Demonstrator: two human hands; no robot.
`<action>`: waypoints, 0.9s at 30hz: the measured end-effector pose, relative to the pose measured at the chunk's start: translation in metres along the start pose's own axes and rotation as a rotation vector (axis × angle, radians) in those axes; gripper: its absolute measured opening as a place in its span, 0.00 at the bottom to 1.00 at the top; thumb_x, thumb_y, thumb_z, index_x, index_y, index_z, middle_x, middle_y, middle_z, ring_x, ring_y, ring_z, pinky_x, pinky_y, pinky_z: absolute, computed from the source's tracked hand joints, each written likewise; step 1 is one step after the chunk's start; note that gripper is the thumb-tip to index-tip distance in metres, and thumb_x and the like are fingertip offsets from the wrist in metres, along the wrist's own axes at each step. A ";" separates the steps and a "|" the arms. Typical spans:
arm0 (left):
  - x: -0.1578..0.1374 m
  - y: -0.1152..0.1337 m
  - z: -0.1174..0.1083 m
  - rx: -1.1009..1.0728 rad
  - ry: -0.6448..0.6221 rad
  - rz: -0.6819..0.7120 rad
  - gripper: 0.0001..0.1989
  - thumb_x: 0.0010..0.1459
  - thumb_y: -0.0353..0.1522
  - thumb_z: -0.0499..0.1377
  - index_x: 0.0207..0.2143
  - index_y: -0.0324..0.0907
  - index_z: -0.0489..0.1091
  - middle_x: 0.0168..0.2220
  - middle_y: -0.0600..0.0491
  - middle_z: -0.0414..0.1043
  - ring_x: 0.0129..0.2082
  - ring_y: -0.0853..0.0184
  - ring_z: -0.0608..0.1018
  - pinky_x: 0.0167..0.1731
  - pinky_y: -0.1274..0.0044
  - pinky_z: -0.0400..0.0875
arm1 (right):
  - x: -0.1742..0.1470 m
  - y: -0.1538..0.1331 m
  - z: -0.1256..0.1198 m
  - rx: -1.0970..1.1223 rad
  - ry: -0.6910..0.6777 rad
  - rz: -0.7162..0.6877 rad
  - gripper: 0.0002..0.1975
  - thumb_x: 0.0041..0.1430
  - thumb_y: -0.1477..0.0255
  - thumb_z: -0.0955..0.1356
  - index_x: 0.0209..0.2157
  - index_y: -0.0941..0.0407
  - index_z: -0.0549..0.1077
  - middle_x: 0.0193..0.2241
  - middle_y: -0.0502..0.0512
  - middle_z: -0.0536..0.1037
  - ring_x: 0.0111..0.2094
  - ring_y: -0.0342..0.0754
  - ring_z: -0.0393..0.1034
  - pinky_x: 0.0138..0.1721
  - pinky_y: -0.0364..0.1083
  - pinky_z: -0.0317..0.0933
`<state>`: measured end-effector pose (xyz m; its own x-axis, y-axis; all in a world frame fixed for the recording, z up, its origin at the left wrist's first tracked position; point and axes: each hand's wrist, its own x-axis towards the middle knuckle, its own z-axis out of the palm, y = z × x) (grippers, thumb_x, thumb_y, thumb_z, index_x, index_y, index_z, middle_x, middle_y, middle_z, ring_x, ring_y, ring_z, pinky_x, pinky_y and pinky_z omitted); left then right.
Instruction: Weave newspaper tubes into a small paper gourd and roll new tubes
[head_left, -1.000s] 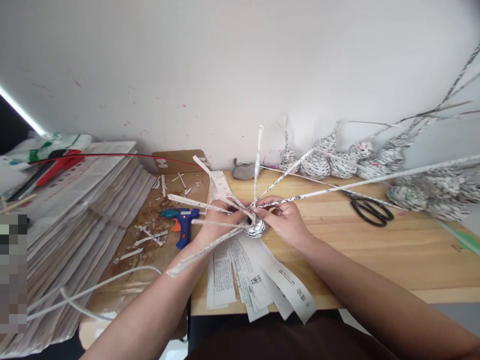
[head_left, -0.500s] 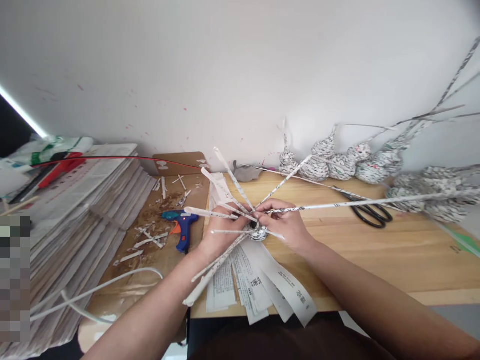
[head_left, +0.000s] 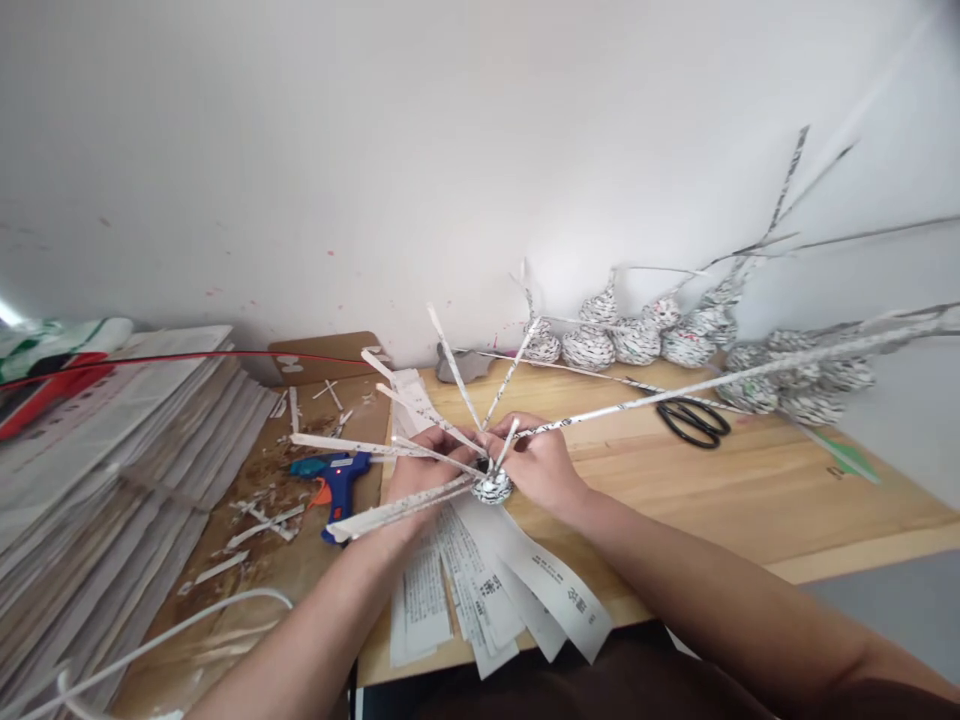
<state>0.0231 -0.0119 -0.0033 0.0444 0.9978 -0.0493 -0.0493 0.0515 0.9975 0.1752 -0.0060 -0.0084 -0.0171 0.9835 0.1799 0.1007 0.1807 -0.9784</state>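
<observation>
Pale wall (head_left: 420,160) and wooden tabletop (head_left: 720,510) around two hands at a small woven base (head_left: 493,489)

Pinkish flecks dot the wall, which fills the upper half of the frame. Just below the middle of the frame sits the base, a little cup of rolled newsprint, with paper tubes (head_left: 511,370) fanning out of it to the left and upward. The left hand (head_left: 435,460) is closed in at the left side of its rim, holding it; the tubes cross in front and hide part of the fingers. The right hand (head_left: 546,468), on the other side, pinches a long paper tube (head_left: 660,399) close to the rim, and that tube runs off toward the right edge.

Printed paper strips (head_left: 551,575) spread below the hands at lower centre. Left of the left hand, a blue glue gun (head_left: 341,490) lies on brown cardboard (head_left: 247,625) among paper scraps (head_left: 266,520). A tall stack of newspapers (head_left: 142,470) takes up the left side. Right of centre, black-handled scissors (head_left: 694,424) lie near a row of woven gourd shapes (head_left: 589,346) along the wall.
</observation>
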 end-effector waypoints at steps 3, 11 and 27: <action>0.000 -0.002 0.002 -0.040 -0.008 0.030 0.13 0.46 0.37 0.68 0.32 0.37 0.75 0.26 0.52 0.76 0.25 0.68 0.76 0.29 0.77 0.69 | -0.001 -0.001 0.001 -0.014 0.038 0.000 0.11 0.49 0.65 0.73 0.23 0.56 0.70 0.19 0.49 0.73 0.20 0.42 0.64 0.22 0.42 0.58; 0.001 -0.006 -0.004 0.145 0.000 0.155 0.13 0.48 0.38 0.67 0.33 0.37 0.77 0.30 0.50 0.79 0.28 0.66 0.77 0.32 0.75 0.71 | 0.003 0.000 0.002 0.255 0.011 0.135 0.15 0.47 0.60 0.73 0.27 0.57 0.72 0.22 0.49 0.75 0.22 0.42 0.66 0.25 0.43 0.60; -0.004 -0.001 -0.001 0.350 0.050 0.367 0.05 0.51 0.31 0.64 0.30 0.40 0.78 0.31 0.49 0.80 0.31 0.64 0.79 0.35 0.75 0.73 | 0.004 0.009 0.004 0.484 -0.022 0.328 0.10 0.40 0.67 0.76 0.22 0.58 0.75 0.19 0.50 0.75 0.21 0.43 0.66 0.24 0.43 0.58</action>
<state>0.0218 -0.0163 -0.0041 0.0391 0.9486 0.3141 0.2851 -0.3119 0.9063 0.1720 -0.0009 -0.0166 -0.0832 0.9870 -0.1373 -0.3617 -0.1583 -0.9187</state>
